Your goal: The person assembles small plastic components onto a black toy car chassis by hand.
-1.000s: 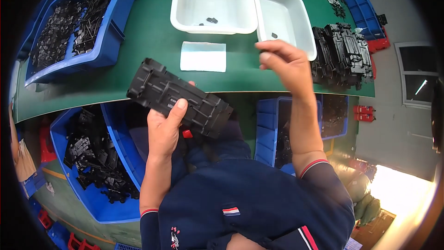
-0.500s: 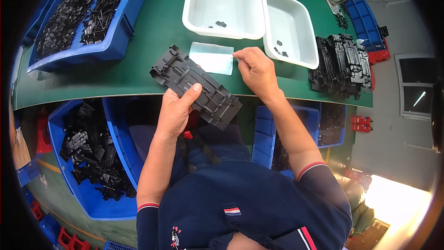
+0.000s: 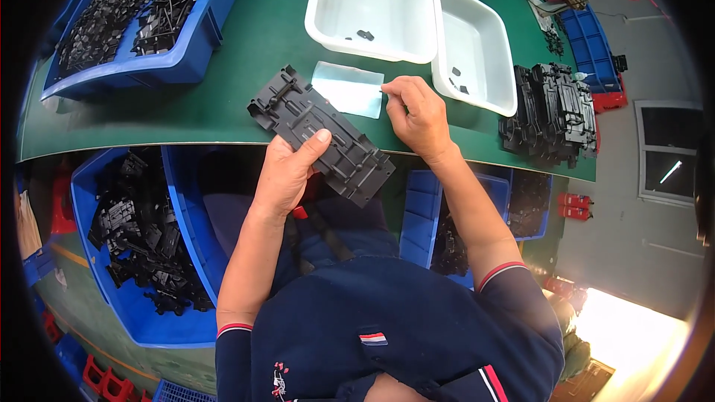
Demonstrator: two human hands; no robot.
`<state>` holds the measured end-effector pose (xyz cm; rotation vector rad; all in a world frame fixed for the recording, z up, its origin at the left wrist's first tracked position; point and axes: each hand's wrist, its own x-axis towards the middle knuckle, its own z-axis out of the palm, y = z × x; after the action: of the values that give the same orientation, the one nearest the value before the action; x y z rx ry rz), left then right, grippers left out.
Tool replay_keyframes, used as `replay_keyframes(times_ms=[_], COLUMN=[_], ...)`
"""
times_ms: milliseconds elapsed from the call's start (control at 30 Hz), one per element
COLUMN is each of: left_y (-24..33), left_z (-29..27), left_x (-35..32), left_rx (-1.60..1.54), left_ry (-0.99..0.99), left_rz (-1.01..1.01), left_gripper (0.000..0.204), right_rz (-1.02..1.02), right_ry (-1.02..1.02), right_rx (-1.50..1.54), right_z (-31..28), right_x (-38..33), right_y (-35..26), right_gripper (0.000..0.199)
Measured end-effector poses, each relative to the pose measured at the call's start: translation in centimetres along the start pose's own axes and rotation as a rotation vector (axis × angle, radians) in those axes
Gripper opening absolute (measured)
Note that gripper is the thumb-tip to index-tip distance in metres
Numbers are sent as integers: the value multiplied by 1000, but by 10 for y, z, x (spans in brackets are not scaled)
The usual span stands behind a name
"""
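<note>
"Just beyond the person's lap, what does the left hand (image 3: 287, 167) do?"

"It grips a black plastic part (image 3: 313, 115), thumb laid over the upper face, the other fingers hidden underneath. The part slants across the near edge of the green bench (image 3: 231, 97), its upper end toward the left."

"And the right hand (image 3: 421, 119)?"

"Nearly closed: its fingers curl in to a narrow pinch. I can't tell whether anything small sits between the tips."

"Where are those tips?"

"At the right edge of a pale, shiny sheet (image 3: 357, 89) on the bench. Whether they touch it, I can't say. The black part overlaps the sheet's left end from this view."

"Farther off?"

"A stack of similar black parts (image 3: 555, 112) at the right, then a narrow white tub (image 3: 477, 48) and a wider white tub (image 3: 369, 0), each with a few dark bits inside."
</note>
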<state>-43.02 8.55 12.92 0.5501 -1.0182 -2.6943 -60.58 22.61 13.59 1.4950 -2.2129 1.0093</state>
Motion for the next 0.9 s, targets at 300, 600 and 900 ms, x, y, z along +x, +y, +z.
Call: replay_keyframes(times_ms=[300,600,900], left_y=[-2,-3,-3], left_z=[2,1,0], left_x=[0,2,1], left_rx=[9,0,-3], left_ry=[15,16,13], left_rz=[48,47,26], left_gripper=[28,27,26], right_rz=[-17,-114,-98], right_ry=[39,-30,-110], right_rx=[-24,-57,-104], right_z=[5,2,-2], right_x=[2,1,1], right_y=[1,3,0], right_gripper=[20,19,17])
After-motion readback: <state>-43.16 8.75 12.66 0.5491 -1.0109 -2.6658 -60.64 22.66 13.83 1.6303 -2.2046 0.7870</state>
